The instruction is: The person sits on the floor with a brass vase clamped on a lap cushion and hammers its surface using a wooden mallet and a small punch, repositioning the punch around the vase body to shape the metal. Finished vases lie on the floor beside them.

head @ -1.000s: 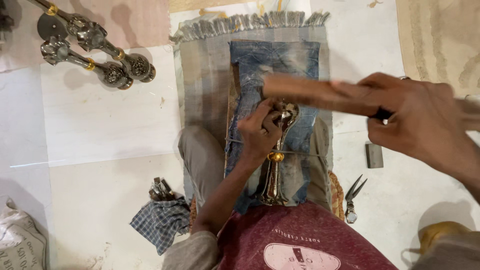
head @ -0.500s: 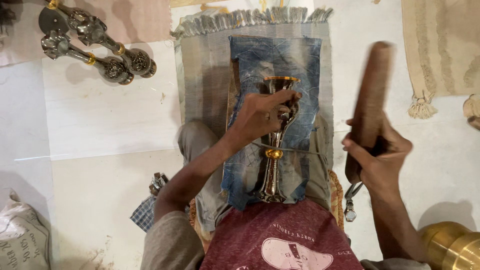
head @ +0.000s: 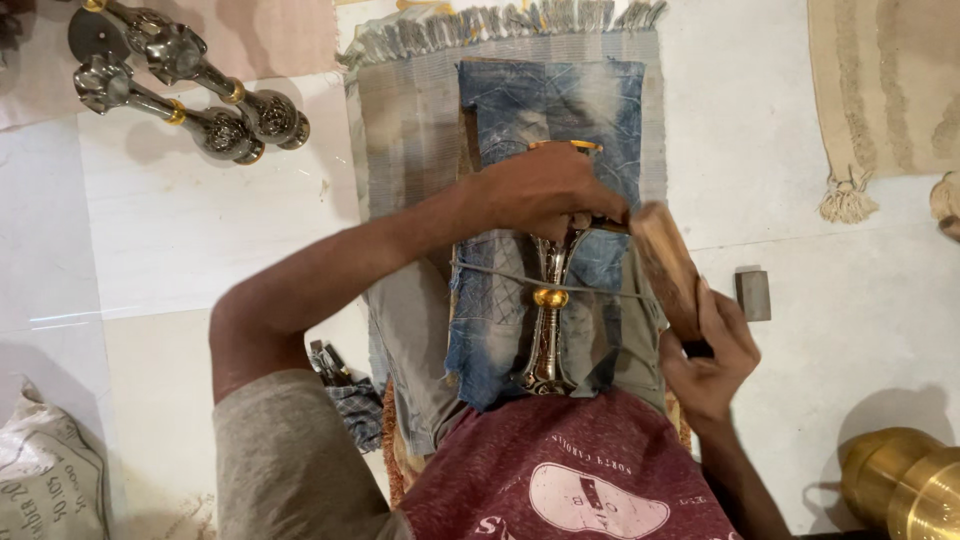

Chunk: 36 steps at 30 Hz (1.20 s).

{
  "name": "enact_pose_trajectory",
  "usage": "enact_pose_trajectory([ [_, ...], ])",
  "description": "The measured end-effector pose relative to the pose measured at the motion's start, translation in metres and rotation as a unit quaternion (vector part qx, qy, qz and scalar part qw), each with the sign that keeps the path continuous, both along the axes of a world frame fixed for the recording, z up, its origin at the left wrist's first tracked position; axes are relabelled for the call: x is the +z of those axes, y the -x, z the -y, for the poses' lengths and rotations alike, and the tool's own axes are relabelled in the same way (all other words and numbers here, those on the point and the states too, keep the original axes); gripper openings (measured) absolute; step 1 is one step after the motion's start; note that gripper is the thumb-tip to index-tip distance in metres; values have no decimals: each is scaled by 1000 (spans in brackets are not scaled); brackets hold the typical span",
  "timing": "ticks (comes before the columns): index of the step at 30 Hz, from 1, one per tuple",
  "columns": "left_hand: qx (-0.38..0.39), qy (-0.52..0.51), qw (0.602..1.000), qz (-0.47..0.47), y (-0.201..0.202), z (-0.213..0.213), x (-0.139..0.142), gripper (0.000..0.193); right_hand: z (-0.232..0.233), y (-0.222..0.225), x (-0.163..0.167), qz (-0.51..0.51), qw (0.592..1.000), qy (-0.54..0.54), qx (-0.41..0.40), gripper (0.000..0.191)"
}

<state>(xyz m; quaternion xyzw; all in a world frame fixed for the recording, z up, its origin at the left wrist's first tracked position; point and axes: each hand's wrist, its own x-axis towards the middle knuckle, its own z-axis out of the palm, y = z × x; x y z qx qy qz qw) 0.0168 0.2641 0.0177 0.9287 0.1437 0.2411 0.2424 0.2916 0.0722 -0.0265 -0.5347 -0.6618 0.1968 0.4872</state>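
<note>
While the left hand clamps the ornate silver-and-brass stem lying on the faded blue denim cloth, the right hand, fist closed on a wooden mallet beside it, could strike knuckles if misaimed.

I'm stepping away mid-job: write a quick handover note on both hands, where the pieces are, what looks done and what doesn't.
Left hand: clamped over the top of the ornate metal stand, which lies lengthwise on the denim cloth across the lap.
Right hand: grips the wooden block, its upper end down against the stand beside the left hand.
A cord crosses the stand above its brass knob.
Apart: two similar metal stands lie on the floor at upper left, a small grey block by the right hand, a brass vessel at lower right.
Done or left: I cannot tell from this view.
</note>
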Motion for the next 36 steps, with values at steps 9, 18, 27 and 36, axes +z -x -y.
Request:
enact_pose_trajectory([
  [9,-134,-30,989,-57,-3,-16,16,15,28,28,-8,144,985,-31,-85,52],
  [18,-94,-6,995,10,5,-9,-1,27,21,9,-24,157,976,-96,-116,46],
  [27,173,-5,974,148,9,38,-38,30,-47,-21,70,130,991,15,35,61],
  [36,400,47,880,253,-8,81,-65,44,-115,-11,152,400,889,52,216,70],
])
